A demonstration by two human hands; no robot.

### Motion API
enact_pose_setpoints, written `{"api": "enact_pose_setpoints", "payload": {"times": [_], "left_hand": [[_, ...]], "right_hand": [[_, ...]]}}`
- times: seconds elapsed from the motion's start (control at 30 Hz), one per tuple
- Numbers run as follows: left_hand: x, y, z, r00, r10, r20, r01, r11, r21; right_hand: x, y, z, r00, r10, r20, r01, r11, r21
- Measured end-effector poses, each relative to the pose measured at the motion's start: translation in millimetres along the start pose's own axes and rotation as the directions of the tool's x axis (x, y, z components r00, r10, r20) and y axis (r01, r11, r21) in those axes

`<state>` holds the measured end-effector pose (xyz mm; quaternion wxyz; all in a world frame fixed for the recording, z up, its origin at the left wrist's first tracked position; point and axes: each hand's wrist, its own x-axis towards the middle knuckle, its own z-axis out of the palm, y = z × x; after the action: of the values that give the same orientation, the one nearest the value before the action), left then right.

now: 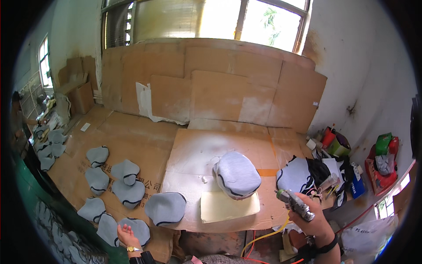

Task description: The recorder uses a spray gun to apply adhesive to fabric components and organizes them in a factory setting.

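Note:
My right hand (315, 222) is wrapped round a metal spray gun (295, 205), held above the table's front edge. To its left a stack of grey fabric pieces with black edging (238, 174) sits on the cardboard, partly over a pale yellow block or pad (229, 207). My left hand (127, 236) is palm up with its fingers loosely apart, seemingly holding nothing. It is over the edge of a grey fabric piece (137, 229), beside another one (107, 229). A single grey piece (165, 208) lies flat between that hand and the stack.
Several more grey pieces (128, 192) are spread on the cardboard (132, 132) at left. A pile of pieces (295, 176) and clutter lie at right. Upright cardboard sheets (211, 88) line the back. A yellow hose (263, 237) hangs in front. Another person (20, 127) is at far left.

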<state>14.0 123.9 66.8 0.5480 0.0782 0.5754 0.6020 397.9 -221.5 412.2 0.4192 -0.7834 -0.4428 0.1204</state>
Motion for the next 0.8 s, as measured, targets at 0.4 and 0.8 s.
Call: {"api": "enact_pose_setpoints", "payload": {"times": [0.4,0.8], "left_hand": [[-75,-14,50,0.988,0.14,0.061,-0.151,0.956,0.25],[-195,-59,159,0.889,0.107,0.446,-0.313,0.852,0.419]], "right_hand": [[-42,78,-99,0.998,0.038,-0.045,-0.027,0.974,0.225],[-138,161,-154,0.998,-0.067,-0.019,0.069,0.942,0.33]]}}
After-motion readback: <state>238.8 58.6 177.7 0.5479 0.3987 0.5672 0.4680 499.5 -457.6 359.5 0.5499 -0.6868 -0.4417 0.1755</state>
